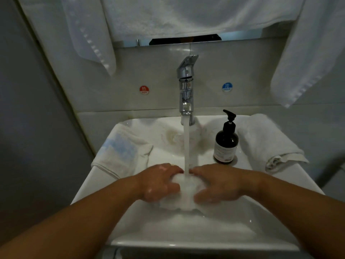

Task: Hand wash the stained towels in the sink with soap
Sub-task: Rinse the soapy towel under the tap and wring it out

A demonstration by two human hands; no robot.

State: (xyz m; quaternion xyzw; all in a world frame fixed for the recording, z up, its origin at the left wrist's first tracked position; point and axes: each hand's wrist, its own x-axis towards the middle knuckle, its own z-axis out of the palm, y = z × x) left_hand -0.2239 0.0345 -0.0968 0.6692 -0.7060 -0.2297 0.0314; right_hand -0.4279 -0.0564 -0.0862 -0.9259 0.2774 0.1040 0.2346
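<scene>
In the lower centre of the frame, over the basin of the sink [97, 191], the left hand [160, 182] and the right hand [218, 184] are gripping a bunched wet towel [184, 197] from either side, fingers curling over its top and thumbs tucking in beneath. Water is pouring from the faucet [186, 86] straight onto the bundle between the fingertips. This is looking like rinsing or wetting through. To do it well, the hands should probably be opening the bunch so the stream reaches the inner folds, then rubbing cloth against cloth rather than only squeezing. The soap bottle [226, 143] is standing right of centre on the sink's edge, within easy reach of the right hand if more lather is wanted. Another towel with brownish marks [177, 137] is lying behind the stream, a blue-patterned towel [121, 152] is draping over the left rim, and a folded towel [265, 141] is sitting at the right. The strong flow is risking splashes over the front rim.
</scene>
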